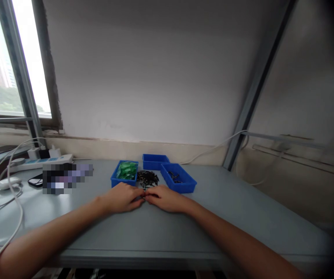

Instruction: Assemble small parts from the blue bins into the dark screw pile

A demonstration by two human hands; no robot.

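My left hand (124, 197) and my right hand (165, 197) meet at the fingertips just above the grey table, both closed in a pinch. Whatever lies between the fingers is too small to make out. Right behind them is a pile of small black parts (148, 177) on the tabletop. A blue bin (124, 183) with green plastic pieces (127, 170) stands beyond my left hand. Another blue bin (181, 187), holding some small dark metallic parts (174, 177), sits at an angle behind my right hand. Farther back is a third blue bin (155, 162), its inside mostly hidden.
At the left lie a power strip (46, 162) with plugged-in chargers, a white device (8, 183), a dark phone-like object (35, 180) and a blurred-out item (68, 176). A white cable (20, 209) hangs over my left forearm. A metal post (242, 120) rises at the right.
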